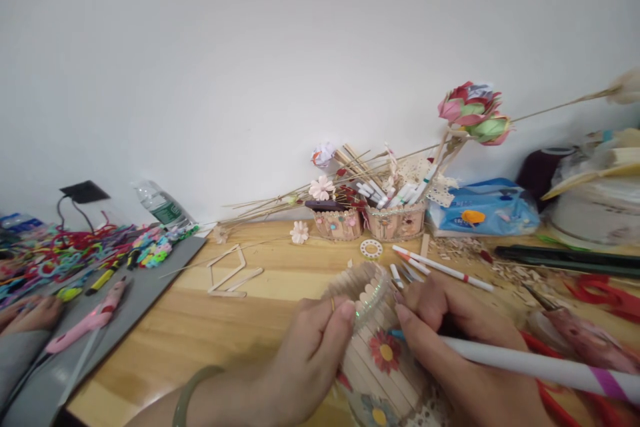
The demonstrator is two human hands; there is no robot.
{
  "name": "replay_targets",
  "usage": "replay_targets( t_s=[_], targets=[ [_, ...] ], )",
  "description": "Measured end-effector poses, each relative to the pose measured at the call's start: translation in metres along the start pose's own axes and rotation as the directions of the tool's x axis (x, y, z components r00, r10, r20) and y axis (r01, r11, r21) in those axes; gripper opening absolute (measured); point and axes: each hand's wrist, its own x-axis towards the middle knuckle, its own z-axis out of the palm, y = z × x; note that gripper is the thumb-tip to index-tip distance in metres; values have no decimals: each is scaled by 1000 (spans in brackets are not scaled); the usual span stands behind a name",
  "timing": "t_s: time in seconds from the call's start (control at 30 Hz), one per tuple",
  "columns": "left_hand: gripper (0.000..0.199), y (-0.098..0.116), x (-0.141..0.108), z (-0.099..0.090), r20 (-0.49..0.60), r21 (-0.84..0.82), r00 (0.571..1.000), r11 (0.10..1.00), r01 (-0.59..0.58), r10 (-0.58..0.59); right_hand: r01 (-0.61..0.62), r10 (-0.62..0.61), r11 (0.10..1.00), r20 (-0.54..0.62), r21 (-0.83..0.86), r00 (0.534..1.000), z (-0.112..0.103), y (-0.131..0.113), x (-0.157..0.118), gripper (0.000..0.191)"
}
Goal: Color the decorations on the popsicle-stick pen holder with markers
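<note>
A pen holder built from wooden craft sticks [380,320] tilts in front of me, with sparkly trim at its rim and a red flower [385,351] and a grey-blue flower [376,411] on its side. My left hand [315,347] is closed on the holder's rim, thumb outside. A white marker pen [520,360] with a purple band lies in my right hand [450,333], whose fingers are bent around it. The pen's blue end points at the red flower; whether it touches is unclear. My right fingertips are close against the holder's far side.
Two decorated stick holders [337,223] with pens and flowers stand by the wall. A blue wipes pack [483,207], a tape ring [371,249], loose pens [445,268] and craft sticks [227,270] lie around. At left are a pink glue gun [90,320] and another person's hand [35,313].
</note>
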Motion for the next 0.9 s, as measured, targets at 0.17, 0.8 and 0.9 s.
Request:
replay_targets(
  t_s=[0.17, 0.8, 0.9],
  targets=[
    [47, 6, -1, 0, -15, 31, 1000, 999, 24, -24, -101, 101, 993, -3, 57, 995, 1, -6, 4, 28],
    [50, 2, -1, 0, -14, 3, 1000, 1000, 15, -15, -139, 142, 983, -23, 119, 990, 1, -17, 4, 28],
    [50, 0, -1, 1, -18, -8, 1000, 1000, 6, -6, -113, 118, 988, -43, 105, 992, 1, -17, 4, 29]
  ],
)
